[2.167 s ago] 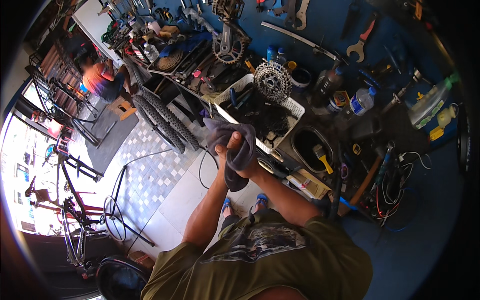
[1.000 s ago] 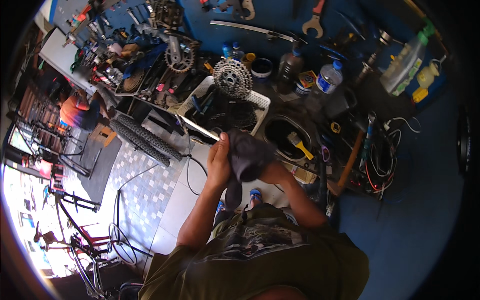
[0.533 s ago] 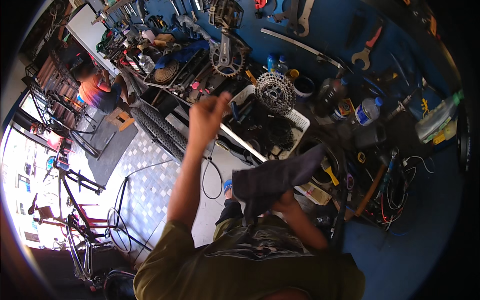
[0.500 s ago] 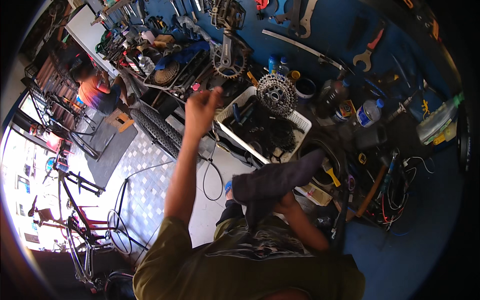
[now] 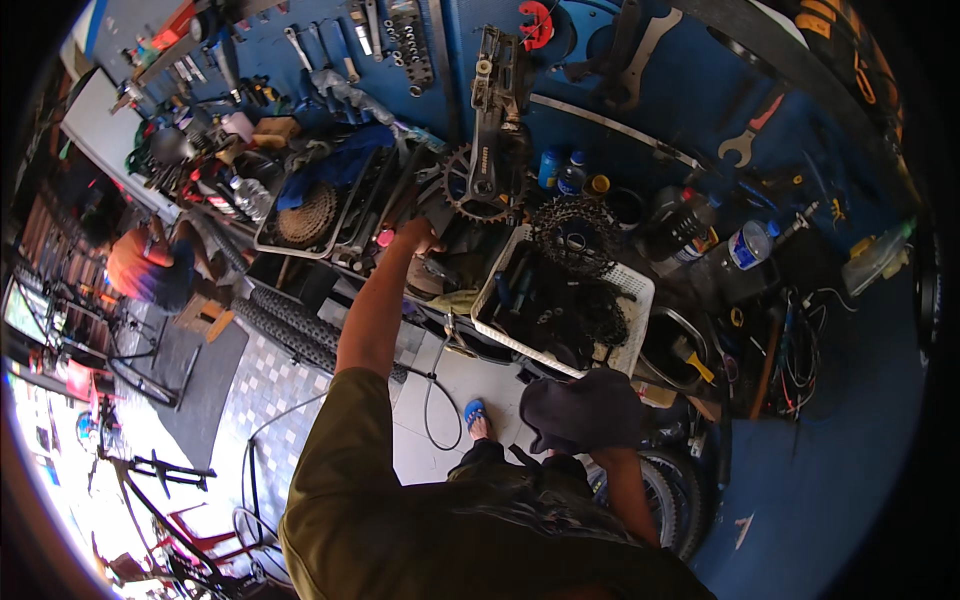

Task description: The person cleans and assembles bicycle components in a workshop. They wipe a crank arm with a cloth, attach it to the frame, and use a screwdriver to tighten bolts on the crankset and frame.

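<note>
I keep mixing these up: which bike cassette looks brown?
The cassette in the tray left of your left hand; the others, at the white basket, look dark grey.

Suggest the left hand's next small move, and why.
Probably close the left hand on one item there: it is stretched out near the crankset, left of the white basket, with nothing clearly in its grasp, while the right hand holds the dark cloth well apart.
</note>
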Demonstrator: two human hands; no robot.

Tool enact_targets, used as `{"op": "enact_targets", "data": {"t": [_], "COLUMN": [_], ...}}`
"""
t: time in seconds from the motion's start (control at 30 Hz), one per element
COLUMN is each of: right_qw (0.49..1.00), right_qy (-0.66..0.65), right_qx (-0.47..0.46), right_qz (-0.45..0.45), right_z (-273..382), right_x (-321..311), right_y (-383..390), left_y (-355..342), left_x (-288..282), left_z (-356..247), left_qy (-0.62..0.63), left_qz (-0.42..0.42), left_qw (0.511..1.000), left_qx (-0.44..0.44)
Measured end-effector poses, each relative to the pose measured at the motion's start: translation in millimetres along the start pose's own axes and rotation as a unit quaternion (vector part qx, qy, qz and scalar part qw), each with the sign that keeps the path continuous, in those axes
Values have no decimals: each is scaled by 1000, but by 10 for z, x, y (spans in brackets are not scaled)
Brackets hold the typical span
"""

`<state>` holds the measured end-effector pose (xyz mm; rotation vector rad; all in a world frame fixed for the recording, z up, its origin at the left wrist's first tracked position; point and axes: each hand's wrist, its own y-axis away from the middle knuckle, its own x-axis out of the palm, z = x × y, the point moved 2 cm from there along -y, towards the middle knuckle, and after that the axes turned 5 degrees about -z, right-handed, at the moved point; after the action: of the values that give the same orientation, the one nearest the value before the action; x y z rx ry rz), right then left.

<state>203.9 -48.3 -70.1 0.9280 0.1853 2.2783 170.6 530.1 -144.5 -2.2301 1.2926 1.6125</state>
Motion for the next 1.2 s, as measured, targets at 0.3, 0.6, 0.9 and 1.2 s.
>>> {"op": "enact_targets", "data": {"t": [0.3,0.6,0.9,1.2], "right_qw": [993,993,976,879], "right_qy": [-75,-74,-9,130], "right_qx": [-91,-67,61,4], "right_qz": [-16,64,210,458], "right_z": [-189,-155,-329,-1421], "right_x": [214,222,653,1055], "right_y": [216,-81,-1265,-1178], "left_y": [-149,1650,4118,4559], "left_x": [-4,-557,320,1279], "left_z": [-22,520,-379,-1205], "left_qy": [-93,292,460,458], "left_qz": [-8,-139,-160,-246], "left_qw": [992,941,870,854], "left_qx": [90,95,75,22]}}
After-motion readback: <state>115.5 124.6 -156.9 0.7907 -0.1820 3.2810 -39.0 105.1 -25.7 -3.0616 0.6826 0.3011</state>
